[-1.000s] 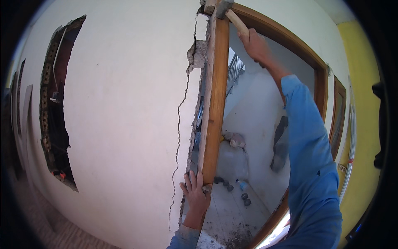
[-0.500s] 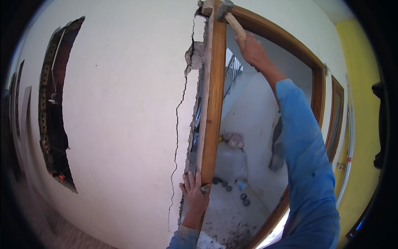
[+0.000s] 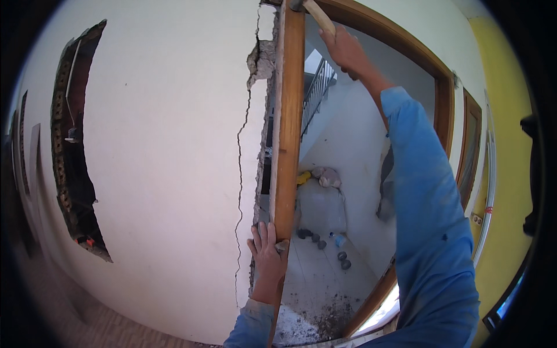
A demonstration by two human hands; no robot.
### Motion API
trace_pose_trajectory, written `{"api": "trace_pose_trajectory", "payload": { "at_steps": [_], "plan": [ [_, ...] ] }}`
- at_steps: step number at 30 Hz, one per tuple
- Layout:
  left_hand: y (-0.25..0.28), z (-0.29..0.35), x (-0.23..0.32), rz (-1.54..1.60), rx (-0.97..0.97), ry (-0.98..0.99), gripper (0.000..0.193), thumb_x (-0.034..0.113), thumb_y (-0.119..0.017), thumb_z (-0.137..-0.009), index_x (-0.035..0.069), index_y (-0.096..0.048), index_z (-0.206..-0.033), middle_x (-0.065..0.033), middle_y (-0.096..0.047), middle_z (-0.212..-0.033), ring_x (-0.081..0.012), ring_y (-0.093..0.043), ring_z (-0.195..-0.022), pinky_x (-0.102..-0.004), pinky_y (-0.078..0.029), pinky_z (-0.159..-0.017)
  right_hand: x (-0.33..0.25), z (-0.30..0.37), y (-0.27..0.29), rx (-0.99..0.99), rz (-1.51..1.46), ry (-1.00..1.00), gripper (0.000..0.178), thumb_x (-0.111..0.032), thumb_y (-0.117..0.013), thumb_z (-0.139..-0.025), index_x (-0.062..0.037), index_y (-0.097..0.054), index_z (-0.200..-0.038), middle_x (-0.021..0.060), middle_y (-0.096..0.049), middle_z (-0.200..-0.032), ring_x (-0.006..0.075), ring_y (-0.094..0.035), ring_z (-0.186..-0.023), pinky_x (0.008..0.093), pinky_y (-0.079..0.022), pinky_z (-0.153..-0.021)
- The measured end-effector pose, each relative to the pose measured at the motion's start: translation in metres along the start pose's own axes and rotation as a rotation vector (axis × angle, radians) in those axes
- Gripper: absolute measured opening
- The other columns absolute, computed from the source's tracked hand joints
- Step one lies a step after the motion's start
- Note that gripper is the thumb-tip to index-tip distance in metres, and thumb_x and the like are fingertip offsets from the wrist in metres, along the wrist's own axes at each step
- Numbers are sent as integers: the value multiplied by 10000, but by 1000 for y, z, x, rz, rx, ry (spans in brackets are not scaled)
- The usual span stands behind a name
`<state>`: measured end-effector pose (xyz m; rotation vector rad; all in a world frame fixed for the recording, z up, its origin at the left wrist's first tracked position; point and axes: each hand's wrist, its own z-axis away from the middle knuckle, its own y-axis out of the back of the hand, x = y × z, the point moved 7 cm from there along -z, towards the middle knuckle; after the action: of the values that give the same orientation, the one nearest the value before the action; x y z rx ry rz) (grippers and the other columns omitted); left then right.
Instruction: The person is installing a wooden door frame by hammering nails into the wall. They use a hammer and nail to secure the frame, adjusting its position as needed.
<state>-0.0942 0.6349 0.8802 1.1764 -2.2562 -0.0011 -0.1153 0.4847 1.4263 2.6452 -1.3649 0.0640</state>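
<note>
My right hand (image 3: pixel 348 53), raised high, is closed around the wooden handle of a hammer (image 3: pixel 319 17). The hammer's dark head is at the upper edge of the picture, by the top of a wooden door frame's left post (image 3: pixel 288 116). Lower down, my left hand (image 3: pixel 268 255) lies flat on that post with its fingers stretched upward. A small greyish piece (image 3: pixel 281 246) shows at its thumb; I cannot tell what it is. Between post and white wall (image 3: pixel 168 145) runs a broken, ragged gap, and a long crack descends beside it.
A tall rough opening (image 3: pixel 72 145) cuts the wall at left. Through the doorway are a stair railing (image 3: pixel 317 93), a bundle (image 3: pixel 329 177), dark round weights (image 3: pixel 342 261), a plastic bottle (image 3: pixel 339 239) and rubble (image 3: pixel 328 319) on the tiles. A yellow wall (image 3: pixel 505 116) stands at right.
The hammer head has moved up and left, closer to the post's inner side. The post and my left hand appear farther left and higher as the view shifts.
</note>
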Motion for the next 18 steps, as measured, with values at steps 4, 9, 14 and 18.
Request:
{"api": "trace_pose_trajectory", "payload": {
  "at_steps": [4,9,14,18],
  "plan": [
    [2,0,4,-15,-26,8,739,300,-648,-961,35,-321,-1568,-259,-327,-1611,-516,-184,-1517,-683,-134,-1186,6,35,12,-166,-236,-189,576,-559,-477,-1037,14,-534,-1039,92,-556,-624,208,-594,-462,364,-482,-397],
    [14,-2,13,-26,-12,-18,729,257,-631,-977,-6,-301,-1571,-276,-325,-1607,-516,-202,-1512,-653,-136,-1200,13,163,10,-217,-789,-515,500,-552,-517,-1031,-56,-495,-975,39,-533,-654,126,-569,-475,301,-463,-400],
    [16,-3,11,5,-73,1,739,183,-667,-955,-19,-303,-1566,-291,-362,-1577,-500,-250,-1498,-623,-167,-1206,29,350,13,-281,-989,-846,523,-580,-456,-1047,-61,-515,-1036,54,-535,-711,148,-553,-479,322,-474,-394],
    [33,-1,8,169,-180,-14,675,111,-614,-951,-20,-333,-1550,-286,-420,-1519,-437,-399,-1398,-465,-321,-1178,36,517,18,-360,-1030,-1323,496,-552,-474,-1051,-59,-519,-1067,74,-564,-724,186,-563,-487,353,-494,-412]
  ]
}}
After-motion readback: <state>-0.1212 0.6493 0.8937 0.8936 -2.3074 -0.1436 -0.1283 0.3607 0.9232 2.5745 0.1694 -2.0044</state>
